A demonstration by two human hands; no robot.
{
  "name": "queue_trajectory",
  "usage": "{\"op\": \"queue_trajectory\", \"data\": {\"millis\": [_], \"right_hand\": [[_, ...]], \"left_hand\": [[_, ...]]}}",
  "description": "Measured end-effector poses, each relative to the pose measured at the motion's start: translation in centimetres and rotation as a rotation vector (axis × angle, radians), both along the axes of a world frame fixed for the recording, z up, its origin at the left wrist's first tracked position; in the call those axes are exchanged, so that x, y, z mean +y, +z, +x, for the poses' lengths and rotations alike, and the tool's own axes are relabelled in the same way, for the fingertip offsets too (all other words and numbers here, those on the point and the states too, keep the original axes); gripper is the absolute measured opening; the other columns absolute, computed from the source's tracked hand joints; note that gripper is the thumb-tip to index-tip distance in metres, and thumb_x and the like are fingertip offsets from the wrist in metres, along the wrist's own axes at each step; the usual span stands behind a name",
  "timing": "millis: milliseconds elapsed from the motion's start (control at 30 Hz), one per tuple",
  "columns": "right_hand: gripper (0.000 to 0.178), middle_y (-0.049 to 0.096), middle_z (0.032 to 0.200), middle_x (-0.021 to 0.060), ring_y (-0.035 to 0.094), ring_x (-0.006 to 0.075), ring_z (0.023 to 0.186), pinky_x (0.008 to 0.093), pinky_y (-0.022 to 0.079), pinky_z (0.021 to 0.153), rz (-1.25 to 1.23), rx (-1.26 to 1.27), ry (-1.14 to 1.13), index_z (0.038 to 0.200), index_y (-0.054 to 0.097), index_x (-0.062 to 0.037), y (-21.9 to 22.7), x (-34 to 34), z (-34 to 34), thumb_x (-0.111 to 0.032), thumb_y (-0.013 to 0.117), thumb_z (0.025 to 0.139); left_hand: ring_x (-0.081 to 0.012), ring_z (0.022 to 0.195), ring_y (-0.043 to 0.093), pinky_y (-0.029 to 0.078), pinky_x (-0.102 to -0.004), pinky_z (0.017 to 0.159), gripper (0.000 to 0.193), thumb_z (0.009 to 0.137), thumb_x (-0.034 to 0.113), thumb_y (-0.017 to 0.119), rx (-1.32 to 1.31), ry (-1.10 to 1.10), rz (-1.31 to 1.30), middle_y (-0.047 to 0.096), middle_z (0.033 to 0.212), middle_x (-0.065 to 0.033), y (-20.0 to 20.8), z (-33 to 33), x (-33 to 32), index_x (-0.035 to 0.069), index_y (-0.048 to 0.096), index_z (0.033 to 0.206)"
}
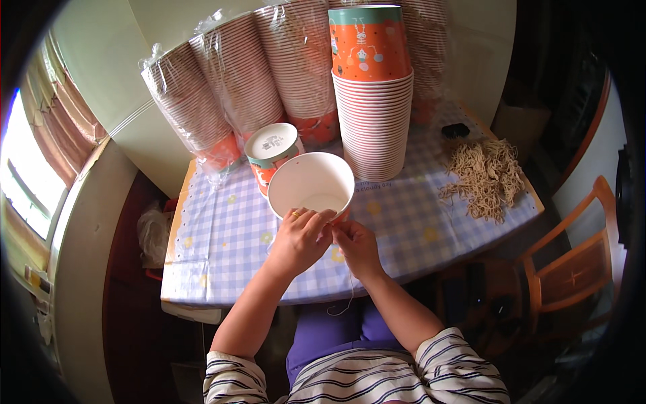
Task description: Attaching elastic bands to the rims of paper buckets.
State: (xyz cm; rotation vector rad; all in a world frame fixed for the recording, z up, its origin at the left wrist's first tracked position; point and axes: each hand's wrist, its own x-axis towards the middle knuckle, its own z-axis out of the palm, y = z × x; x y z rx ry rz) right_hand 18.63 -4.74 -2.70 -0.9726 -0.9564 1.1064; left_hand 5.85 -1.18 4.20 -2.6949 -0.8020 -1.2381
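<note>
A large paper bucket with a white inside stands on the table before me, its open mouth tipped toward me. My left hand has its fingers closed over the near rim. Beside it, against the near right side of the bucket, my right hand is closed in a pinch on a thin pale string. The string's tail dangles below the right hand over the table edge. The fingertips of both hands nearly meet, and what lies between them is too small to make out.
An upside-down paper bucket sits just behind. Beyond it rises a tall nested stack of orange and green buckets, with several plastic-wrapped stacks along the wall. A heap of tan strings lies at right. A wooden chair stands right.
</note>
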Motion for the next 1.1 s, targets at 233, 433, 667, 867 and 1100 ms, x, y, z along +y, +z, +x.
{"op": "queue_trajectory", "data": {"millis": [233,433,667,867,1100], "right_hand": [[0.015,0.056,0.07,-0.0026,0.046,0.0024,0.059,0.0188,0.036,0.053,-0.005,-0.008,0.002,0.086,0.062,-0.0035,-0.2,0.0,0.0,-0.018,0.059,0.089],[0.018,0.055,0.068,-0.0032,0.045,0.0024,0.058,0.0191,0.035,0.051,-0.018,-0.045,-0.014,0.084,0.062,-0.0036,0.2,-0.1,0.1,-0.022,0.063,0.088],[0.019,0.055,0.067,-0.0036,0.044,0.0023,0.056,0.0187,0.034,0.05,-0.018,-0.024,-0.012,0.084,0.063,-0.0039,0.1,-0.2,0.2,-0.023,0.064,0.087],[0.015,0.055,0.067,-0.0022,0.042,0.004,0.052,0.0211,0.035,0.05,-0.154,0.329,0.239,0.087,0.062,-0.0051,0.0,-0.6,1.9,-0.02,0.065,0.086],[0.014,0.058,0.072,0.0014,0.037,0.0052,0.049,0.0232,0.035,0.051,-0.096,0.676,0.587,0.096,0.061,-0.0037,2.5,-1.3,4.3,-0.017,0.057,0.091]], "left_hand": [[-0.024,0.071,0.06,0.046,-0.0356,0.07,0.031,0.067,0.0,0.066,-0.033,-0.001,0.004,0.061,0.072,-0.0064,-0.2,0.0,0.2,0.007,0.058,0.096],[-0.0216,0.064,0.061,0.049,-0.033,0.065,0.03,0.066,-0.002,0.067,-0.054,0.004,0.025,0.063,0.069,-0.0052,-0.1,0.0,0.4,0.006,0.06,0.094],[-0.0239,0.068,0.061,0.047,-0.0358,0.07,0.03,0.068,-0.001,0.066,-0.068,-0.001,0.002,0.06,0.069,-0.0068,-0.3,-0.1,0.3,0.005,0.058,0.097],[-0.0271,0.081,0.06,0.047,-0.0347,0.074,0.036,0.067,0.002,0.069,-0.1,0.054,0.032,0.061,0.088,-0.0101,0.7,0.0,-1.1,0.004,0.059,0.102],[-0.0163,0.106,0.048,0.038,-0.0298,0.091,0.047,0.085,0.01,0.063,-0.888,-0.234,-1.073,0.052,0.116,-0.0081,-8.2,0.7,-8.7,0.002,0.043,0.126]]}}
